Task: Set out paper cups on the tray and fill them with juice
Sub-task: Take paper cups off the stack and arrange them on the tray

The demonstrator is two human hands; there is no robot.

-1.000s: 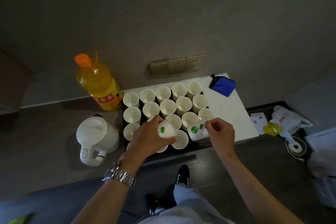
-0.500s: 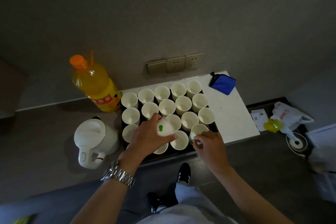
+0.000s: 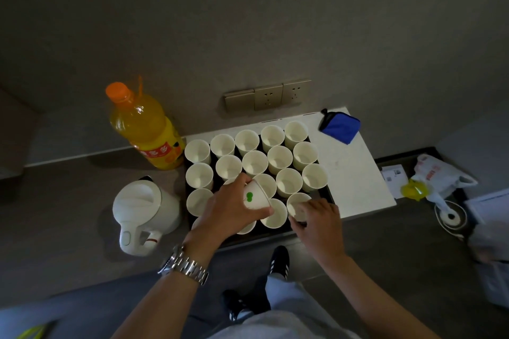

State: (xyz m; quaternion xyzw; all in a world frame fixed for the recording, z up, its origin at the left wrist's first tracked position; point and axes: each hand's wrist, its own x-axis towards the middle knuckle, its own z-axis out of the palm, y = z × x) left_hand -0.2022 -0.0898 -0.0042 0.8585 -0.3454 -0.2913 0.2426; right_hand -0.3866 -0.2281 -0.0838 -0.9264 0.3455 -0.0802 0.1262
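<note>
item: dark tray [image 3: 329, 195] on the counter, packed with upright white paper cups [image 3: 280, 160] in close rows, rims nearly touching, all looking empty.
item: left hand [image 3: 230, 208], fingers curled round a tilted cup with green dots [image 3: 256, 198], held just above the middle of the tray.
item: right hand [image 3: 319, 221], fingertips pinching the near-corner cup [image 3: 298, 206] at the tray's front right, which appears to be seated or nearly so.
item: juice bottle [image 3: 146, 129], orange cap on, standing just left of the tray's far corner; untouched.
item: white kettle [image 3: 143, 213], left of the tray.
risk, as judged: the cups are light and crowded, so a knuckle or sleeve brushing one could topple several. the corner cup sits close to the tray lip and might tip off. pouring later from a heavy, full bottle could flood or knock over such narrow, unweighted cups.
</note>
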